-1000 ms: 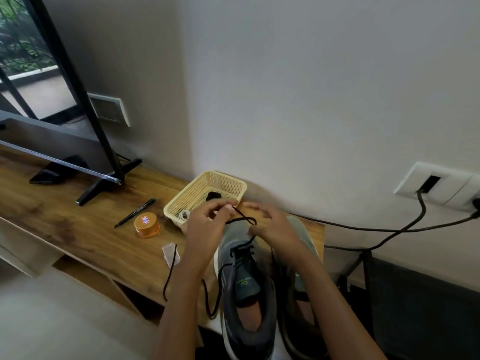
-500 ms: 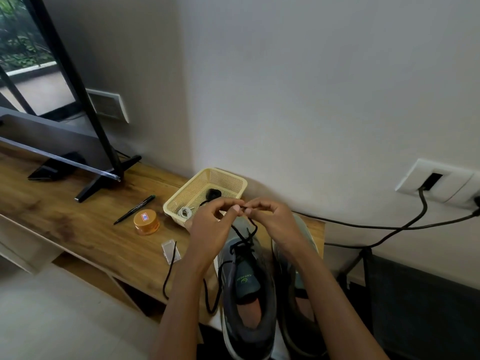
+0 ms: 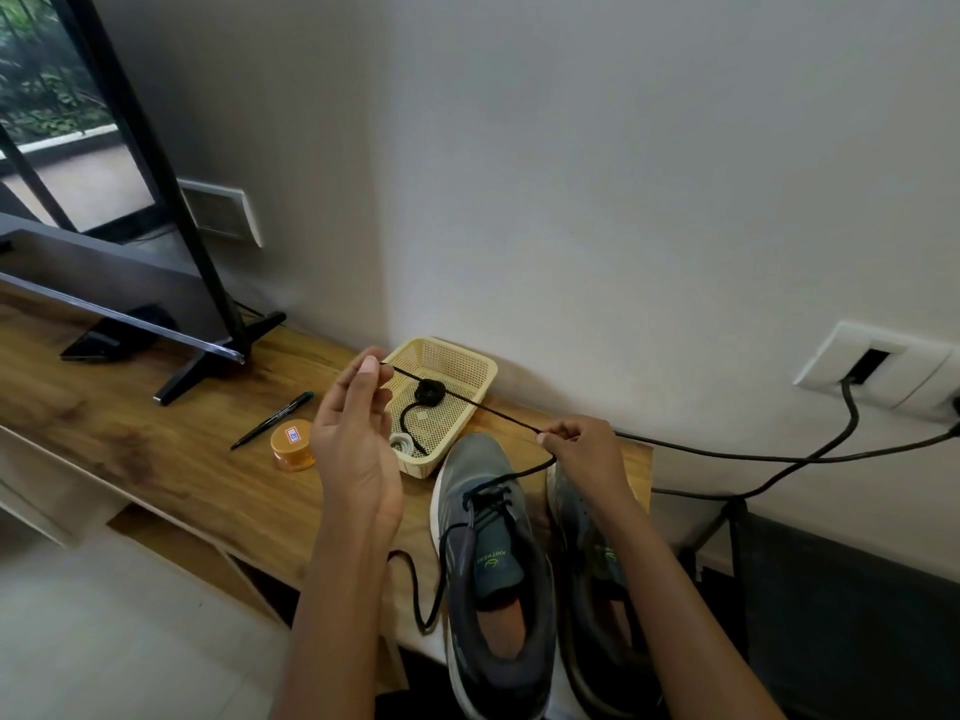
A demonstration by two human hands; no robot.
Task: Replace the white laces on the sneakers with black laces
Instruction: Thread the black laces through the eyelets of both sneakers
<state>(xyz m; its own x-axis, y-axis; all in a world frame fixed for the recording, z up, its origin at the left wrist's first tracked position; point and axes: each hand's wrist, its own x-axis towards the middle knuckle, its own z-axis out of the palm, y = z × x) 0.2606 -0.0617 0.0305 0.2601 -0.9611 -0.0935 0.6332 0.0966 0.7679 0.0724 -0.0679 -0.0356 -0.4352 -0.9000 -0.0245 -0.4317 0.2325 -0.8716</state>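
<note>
On the wooden table [image 3: 156,449], head view: two grey sneakers stand side by side, toes toward the wall, left sneaker [image 3: 488,517] and right sneaker [image 3: 563,491]. Left hand [image 3: 353,439], at eleven o'clock of the left sneaker, pinches the black lace [image 3: 506,419] between thumb and forefinger. Right hand [image 3: 587,452], over the right sneaker's toe, pinches the same lace further along. The lace runs taut between the hands, then drops into the left sneaker's eyelets. At twelve o'clock, a yellow basket [image 3: 457,356] holds a coiled black lace [image 3: 428,392] and a white lace [image 3: 400,441]. An orange tin [image 3: 293,444] and a pen [image 3: 272,420] lie at ten o'clock.
</note>
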